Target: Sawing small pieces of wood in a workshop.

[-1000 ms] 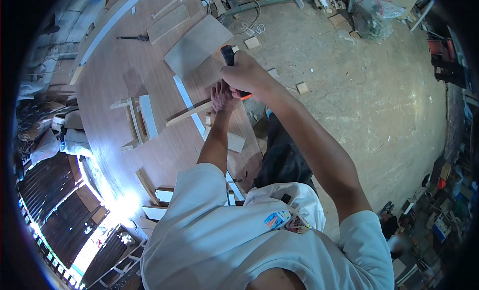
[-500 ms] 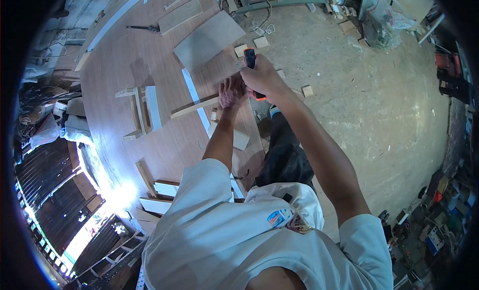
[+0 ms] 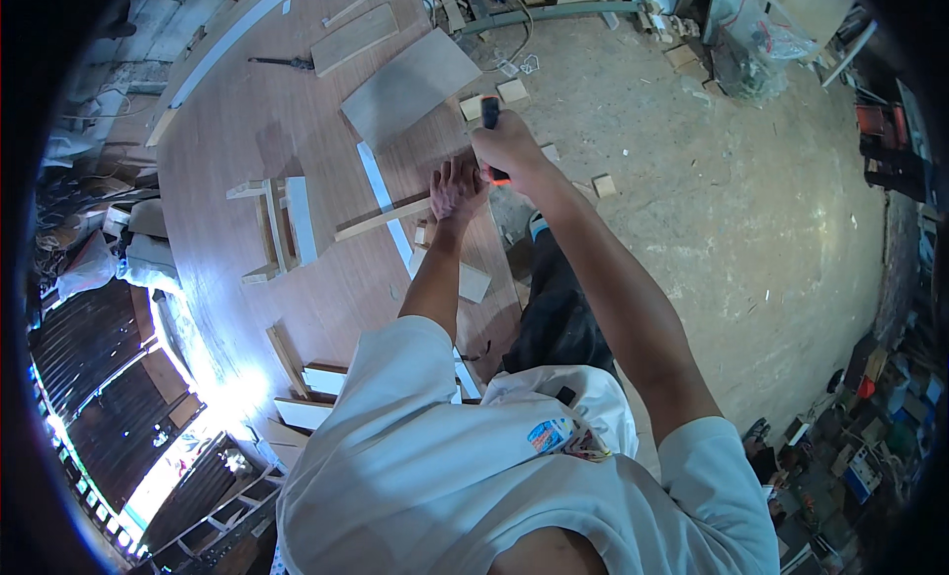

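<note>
Your right hand (image 3: 511, 152) had a black-and-orange tool handle (image 3: 490, 111) gripped, left hand (image 3: 457, 191) kinda splayed over a wood strip (image 3: 371, 223).

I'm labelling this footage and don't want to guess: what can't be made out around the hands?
- Head view: right end of the wooden strip, hidden by the left hand.
- Head view: the right hand's fingertips, hidden by the hand itself.
- Head view: working end of the black-and-orange tool, too small and dark to tell.
</note>
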Available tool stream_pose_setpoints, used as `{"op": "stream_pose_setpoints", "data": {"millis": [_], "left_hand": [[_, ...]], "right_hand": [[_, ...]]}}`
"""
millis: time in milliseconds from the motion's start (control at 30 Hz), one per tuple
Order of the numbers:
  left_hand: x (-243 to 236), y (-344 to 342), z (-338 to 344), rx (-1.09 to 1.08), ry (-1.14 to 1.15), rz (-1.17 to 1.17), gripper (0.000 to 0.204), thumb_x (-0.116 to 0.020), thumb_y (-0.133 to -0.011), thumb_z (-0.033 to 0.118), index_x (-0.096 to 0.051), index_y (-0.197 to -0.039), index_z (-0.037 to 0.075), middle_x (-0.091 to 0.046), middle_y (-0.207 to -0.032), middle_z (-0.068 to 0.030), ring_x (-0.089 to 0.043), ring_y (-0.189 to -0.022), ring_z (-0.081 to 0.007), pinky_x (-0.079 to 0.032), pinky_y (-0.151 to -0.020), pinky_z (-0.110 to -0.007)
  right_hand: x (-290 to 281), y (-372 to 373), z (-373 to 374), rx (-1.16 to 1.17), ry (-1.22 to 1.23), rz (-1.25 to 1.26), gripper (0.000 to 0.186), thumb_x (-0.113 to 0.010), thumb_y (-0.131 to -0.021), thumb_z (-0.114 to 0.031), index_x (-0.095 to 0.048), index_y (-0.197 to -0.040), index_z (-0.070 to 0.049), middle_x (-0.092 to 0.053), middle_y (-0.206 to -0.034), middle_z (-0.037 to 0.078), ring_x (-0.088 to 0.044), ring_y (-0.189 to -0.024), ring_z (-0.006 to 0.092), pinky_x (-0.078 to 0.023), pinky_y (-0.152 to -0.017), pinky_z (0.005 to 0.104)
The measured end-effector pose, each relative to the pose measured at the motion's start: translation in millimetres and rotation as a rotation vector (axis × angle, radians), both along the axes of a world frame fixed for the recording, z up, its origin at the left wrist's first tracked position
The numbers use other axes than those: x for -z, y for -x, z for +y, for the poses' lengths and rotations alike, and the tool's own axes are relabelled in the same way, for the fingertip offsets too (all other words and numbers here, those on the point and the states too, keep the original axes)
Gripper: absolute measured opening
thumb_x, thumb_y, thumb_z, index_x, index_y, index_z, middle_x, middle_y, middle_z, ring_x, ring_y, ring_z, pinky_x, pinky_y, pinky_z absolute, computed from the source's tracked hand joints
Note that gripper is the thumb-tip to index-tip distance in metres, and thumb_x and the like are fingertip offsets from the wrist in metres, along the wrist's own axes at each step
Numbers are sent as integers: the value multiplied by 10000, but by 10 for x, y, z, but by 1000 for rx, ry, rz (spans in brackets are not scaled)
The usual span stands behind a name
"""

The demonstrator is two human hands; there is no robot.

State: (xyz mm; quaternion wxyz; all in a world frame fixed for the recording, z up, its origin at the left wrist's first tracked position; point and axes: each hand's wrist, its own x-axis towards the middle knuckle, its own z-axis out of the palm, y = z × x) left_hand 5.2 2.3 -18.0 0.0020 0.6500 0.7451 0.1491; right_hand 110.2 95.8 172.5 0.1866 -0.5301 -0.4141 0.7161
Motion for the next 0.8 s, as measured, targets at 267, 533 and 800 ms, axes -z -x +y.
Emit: {"op": "stream_pose_setpoints", "data": {"millis": [267,533,800], "left_hand": [[-13,31,-88,12,-59,-33,346,-626,-698,328,-579,-971,121,-538,-969,-52,-530,-903,-232,-414,-756,-392],[22,22,-87,35,-29,54,313,-583,-733,316,-586,-953,92,-533,-958,-65,-518,-902,-241,-399,-754,-389],[-89,-5,-39,21,-18,-11,224,-571,-737,293,-604,-865,112,-544,-908,-83,-533,-851,-243,-421,-705,-393]], "right_hand": [[-351,-57,-71,-96,-1,59,35,-457,-762,10,-425,-752,23,-468,-557,82,-480,-412,163,-361,-346,320],[296,115,-144,1,-92,-114,31,-450,-749,12,-420,-750,21,-460,-554,79,-485,-421,163,-371,-350,327],[-72,-112,-83,36,-42,61,43,-475,-734,-7,-440,-719,-27,-456,-555,64,-472,-415,152,-372,-366,316]]}}
